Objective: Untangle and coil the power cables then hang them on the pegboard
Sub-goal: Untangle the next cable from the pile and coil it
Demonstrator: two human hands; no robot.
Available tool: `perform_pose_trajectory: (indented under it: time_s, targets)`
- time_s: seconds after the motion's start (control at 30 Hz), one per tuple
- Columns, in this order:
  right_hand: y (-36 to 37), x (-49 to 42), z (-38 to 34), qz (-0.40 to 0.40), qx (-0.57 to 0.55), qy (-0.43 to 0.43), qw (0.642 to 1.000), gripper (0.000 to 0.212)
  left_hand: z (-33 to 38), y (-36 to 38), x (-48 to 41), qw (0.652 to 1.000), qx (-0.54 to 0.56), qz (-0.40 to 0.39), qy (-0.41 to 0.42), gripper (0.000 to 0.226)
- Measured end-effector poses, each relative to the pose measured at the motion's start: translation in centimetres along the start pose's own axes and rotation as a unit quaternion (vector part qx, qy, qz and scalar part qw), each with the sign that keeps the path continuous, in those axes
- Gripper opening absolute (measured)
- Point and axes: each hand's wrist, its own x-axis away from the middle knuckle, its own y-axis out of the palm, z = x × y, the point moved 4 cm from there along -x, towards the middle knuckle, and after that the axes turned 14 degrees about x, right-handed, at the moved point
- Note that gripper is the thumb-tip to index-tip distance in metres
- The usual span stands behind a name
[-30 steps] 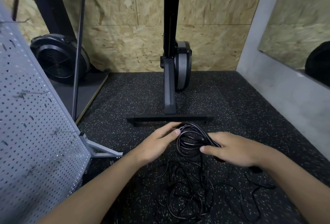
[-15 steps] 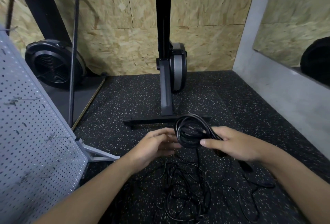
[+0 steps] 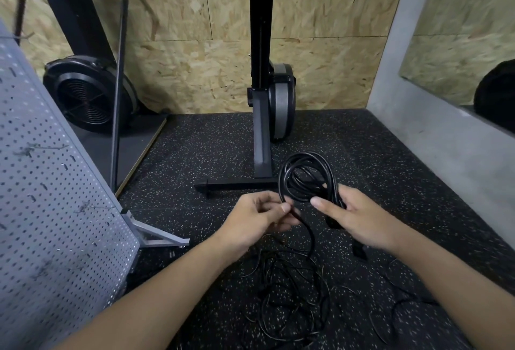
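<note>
Coil (image 3: 305, 179) lifted higher, frame centre. Left hand (image 3: 256, 221) fingers now curled, pinching strand (image 3: 308, 234). Right hand (image 3: 354, 218) fingers wrapped round coil. Tangle (image 3: 292, 294) on floor (image 3: 223, 154), lower centre. Pegboard (image 3: 55, 210) left.

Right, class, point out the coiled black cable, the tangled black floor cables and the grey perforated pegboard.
coiled black cable (image 3: 282, 182): head view, left side of loops.
tangled black floor cables (image 3: 281, 280): head view, heap's middle.
grey perforated pegboard (image 3: 55, 224): head view, bare face.
</note>
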Motion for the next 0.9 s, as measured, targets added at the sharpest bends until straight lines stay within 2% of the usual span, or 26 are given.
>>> perform_pose_trajectory:
  time_s: [0.13,0.27,0.43,0.6,0.7,0.77,0.83,0.9]
  targets:
    - [1.2,-0.7,0.6,0.031,0.014,0.006,0.999,0.041,1.1,0.9,0.5,0.991,0.13,0.008,-0.006,0.026]
    - [1.9,-1.1,-0.1,0.001,-0.033,0.004,0.999,0.036,1.4,0.6,0.5,0.986,0.156,0.052,0.035,0.015]
    - [2.7,-1.1,0.2,-0.032,-0.041,0.024,0.998,0.026,1.4,-0.6,0.4,0.993,0.059,0.063,0.078,0.012]
    - [3.0,-0.8,-0.4,-0.021,-0.055,0.021,0.998,0.029,1.0,-1.1,0.6,0.984,-0.124,0.075,0.108,0.023]
    - [2.8,-1.0,-1.1,0.017,-0.106,0.018,0.994,0.023,0.1,-0.7,0.5,0.989,-0.136,0.036,0.051,0.041]
    - [2.7,-1.1,-1.5,0.032,-0.17,0.028,0.984,0.016,-0.9,0.0,0.4,0.989,-0.148,-0.02,-0.005,0.039]
    - [2.8,-1.2,-1.6,0.03,-0.261,0.064,0.963,0.02,-1.8,0.7,0.4,0.983,-0.164,-0.072,-0.051,0.036]
    - [2.7,-1.2,-1.4,0.028,-0.286,0.068,0.955,0.028,-2.2,1.1,0.5,0.98,-0.149,-0.091,-0.096,0.043]
